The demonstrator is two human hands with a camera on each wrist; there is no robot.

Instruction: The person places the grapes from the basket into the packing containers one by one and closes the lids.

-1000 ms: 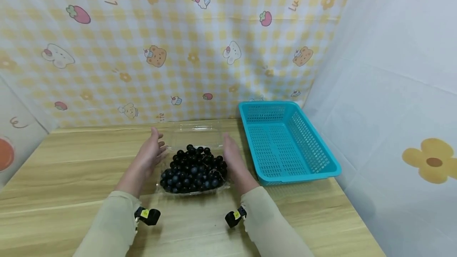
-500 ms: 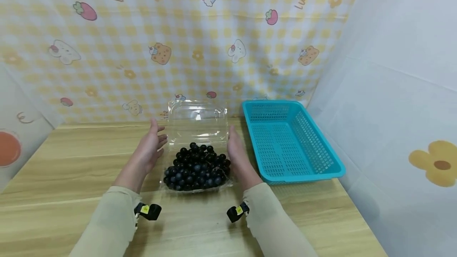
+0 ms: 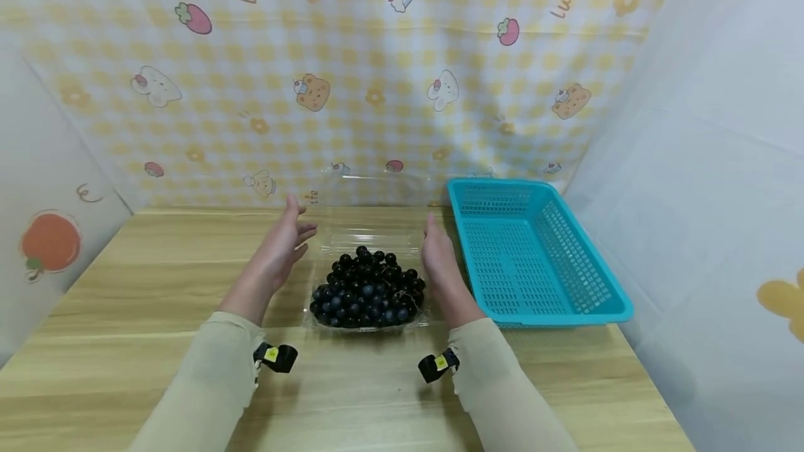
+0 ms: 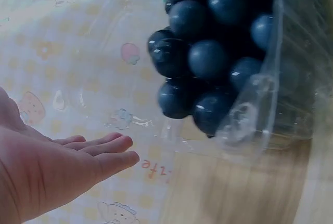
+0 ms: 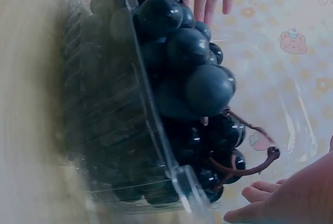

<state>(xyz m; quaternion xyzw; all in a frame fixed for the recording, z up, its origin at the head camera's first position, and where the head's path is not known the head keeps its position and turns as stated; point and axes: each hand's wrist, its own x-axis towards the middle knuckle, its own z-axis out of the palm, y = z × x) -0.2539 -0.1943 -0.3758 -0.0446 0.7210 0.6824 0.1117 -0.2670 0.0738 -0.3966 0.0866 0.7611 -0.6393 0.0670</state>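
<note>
A heap of dark grapes (image 3: 369, 291) fills a clear plastic clamshell box (image 3: 310, 319) on the wooden table, and its see-through lid (image 3: 377, 237) stands raised at the back. My left hand (image 3: 283, 246) is held just left of the box, fingers extended. On the other side my right hand (image 3: 440, 257) is close to the box's right edge, with straight fingers. Neither hand holds anything; whether the right one touches the lid cannot be told. In the right wrist view, a brown stem (image 5: 250, 169) sticks out from the grapes (image 5: 187, 47).
A turquoise perforated basket (image 3: 515, 264) stands on the table to the right of my right hand. Behind the table (image 3: 157, 277) hangs a checked curtain (image 3: 352, 138), and a white sheet (image 3: 710, 194) bounds the right side.
The lid has risen from a low position behind the grapes to a more upright one. My hands stay beside the box, fingers still extended. The head view has turned slightly left.
</note>
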